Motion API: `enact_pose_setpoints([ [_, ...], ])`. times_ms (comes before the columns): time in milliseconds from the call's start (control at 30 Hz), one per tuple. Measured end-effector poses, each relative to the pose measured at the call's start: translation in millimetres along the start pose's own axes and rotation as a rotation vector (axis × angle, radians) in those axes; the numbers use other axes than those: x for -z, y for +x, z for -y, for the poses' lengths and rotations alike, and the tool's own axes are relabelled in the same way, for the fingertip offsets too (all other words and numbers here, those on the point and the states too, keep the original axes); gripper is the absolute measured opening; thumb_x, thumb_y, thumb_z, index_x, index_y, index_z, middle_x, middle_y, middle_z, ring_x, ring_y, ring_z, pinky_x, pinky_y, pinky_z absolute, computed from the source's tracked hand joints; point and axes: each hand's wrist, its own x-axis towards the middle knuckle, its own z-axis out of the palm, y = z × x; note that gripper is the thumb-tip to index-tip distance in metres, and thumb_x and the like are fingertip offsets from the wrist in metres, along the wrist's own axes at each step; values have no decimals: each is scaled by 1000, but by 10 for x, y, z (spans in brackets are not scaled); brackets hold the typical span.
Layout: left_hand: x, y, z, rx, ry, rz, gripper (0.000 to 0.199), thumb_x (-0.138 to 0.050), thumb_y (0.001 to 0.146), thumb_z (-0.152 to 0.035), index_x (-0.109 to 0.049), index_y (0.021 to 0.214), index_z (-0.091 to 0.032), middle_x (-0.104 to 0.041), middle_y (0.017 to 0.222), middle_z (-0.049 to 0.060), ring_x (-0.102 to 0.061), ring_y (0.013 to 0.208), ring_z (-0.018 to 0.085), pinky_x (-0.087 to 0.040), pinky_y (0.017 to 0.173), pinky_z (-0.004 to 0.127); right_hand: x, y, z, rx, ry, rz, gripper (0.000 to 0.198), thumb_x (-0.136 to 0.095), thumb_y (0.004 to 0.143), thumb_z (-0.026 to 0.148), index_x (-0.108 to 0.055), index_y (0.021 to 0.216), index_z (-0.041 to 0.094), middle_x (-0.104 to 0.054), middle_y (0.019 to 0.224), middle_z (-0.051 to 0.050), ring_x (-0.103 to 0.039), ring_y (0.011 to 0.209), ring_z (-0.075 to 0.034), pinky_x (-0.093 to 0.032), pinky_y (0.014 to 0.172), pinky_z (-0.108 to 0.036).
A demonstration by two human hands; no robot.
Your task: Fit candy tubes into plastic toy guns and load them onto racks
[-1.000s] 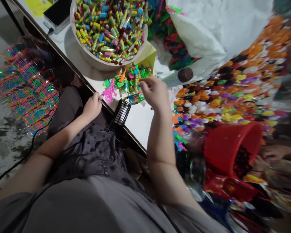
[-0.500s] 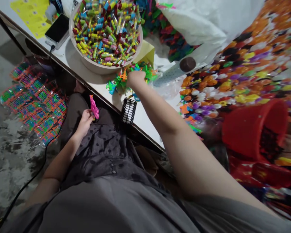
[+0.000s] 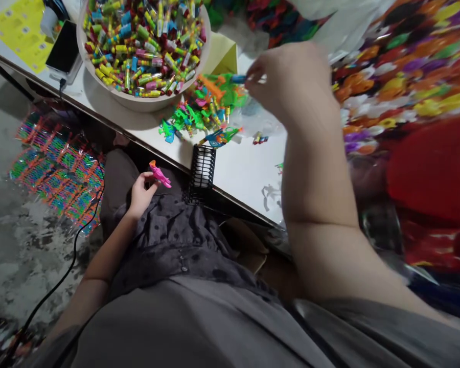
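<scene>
My left hand (image 3: 141,195) is above my lap, its fingers closed on a bright pink plastic toy piece (image 3: 161,176) with an orange tip. Over the table, my right hand (image 3: 287,76) has thumb and fingers pinched at a small blue piece (image 3: 238,78); motion blurs its exact shape. Left of that hand lies a pile of green, blue and orange plastic toy pieces (image 3: 193,115), mixed with small striped tubes. A black wire-like rack (image 3: 203,166) stands at the table edge, between my two hands.
A round white tub (image 3: 138,102) of wrapped colourful tubes stands at the back, beside a phone (image 3: 64,48) and yellow sheets (image 3: 21,38). Bagged toys (image 3: 57,163) lie on the floor at left. Colourful pieces (image 3: 398,82) and a red bucket (image 3: 433,168) are at right.
My right hand has lifted from the toy pile and moved right, a blue piece at its fingertips. The pink piece in my left hand has tilted from upright towards the right.
</scene>
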Motion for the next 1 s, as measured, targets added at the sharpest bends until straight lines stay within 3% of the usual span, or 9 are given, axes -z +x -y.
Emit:
enact_pose_setpoints([
  [133,-265,154,-98,-64,32,46,20,-65,74,-18,-59,93,-18,-64,87,1,-61,81,12,-48,81,26,-77,-348,-520,-155,190,-202,29,-55,82,22,-69,106,14,-70,99,-9,-65,96,-25,-49,90,-41],
  [300,-653,385,-268,-217,263,225,17,-61,77,-18,-62,94,-18,-66,92,4,-61,82,14,-47,80,27,-1035,-711,-1087,-475,733,-412,24,-57,76,14,-62,99,8,-67,92,-11,-62,62,-11,-47,56,-22],
  [367,-833,436,-328,-292,430,394,18,-59,79,-19,-64,97,-18,-66,94,5,-61,85,15,-46,81,29,-1458,-887,-1170,-649,891,-385,22,-57,74,15,-59,95,9,-66,86,-9,-58,55,-9,-44,51,-21],
  [467,-1173,464,-364,-351,694,632,22,-55,82,-20,-65,102,-19,-65,97,7,-59,95,20,-43,85,33,-1866,-1133,-1202,-769,942,-202,20,-58,71,17,-60,90,12,-65,82,-6,-54,54,-9,-42,52,-22],
  [633,-1861,452,-274,-418,952,814,23,-49,83,-17,-66,99,-18,-62,96,9,-55,96,24,-40,83,36,-2049,-1189,-1393,-632,734,-38,20,-62,68,21,-67,86,16,-65,83,-5,-52,61,-11,-42,63,-26],
  [767,-2043,449,-244,-491,870,717,21,-47,86,-18,-63,100,-18,-60,98,8,-54,95,23,-41,82,36,-2083,-1034,-1589,-495,629,-9,23,-60,68,22,-69,89,17,-62,89,-6,-55,67,-14,-46,73,-32],
  [833,-1909,508,-250,-530,749,506,20,-49,87,-26,-59,102,-18,-59,100,8,-53,99,22,-41,87,37,-2061,-983,-1586,-459,593,-11,22,-60,69,24,-68,88,17,-61,94,-8,-57,72,-16,-46,81,-37],
  [933,-1587,740,-237,-502,578,134,30,-51,86,-39,-53,108,-19,-55,106,9,-51,106,22,-41,93,38,-1989,-914,-1394,-400,679,-138,29,-59,74,31,-65,99,19,-59,107,-10,-59,84,-19,-46,86,-40],
  [1000,-1423,967,-210,-466,493,98,41,-56,83,-45,-49,115,-21,-52,113,10,-52,105,20,-43,90,36,-1962,-830,-1167,-307,849,-203,36,-54,80,37,-59,112,22,-57,115,-9,-58,94,-19,-48,86,-37],
])
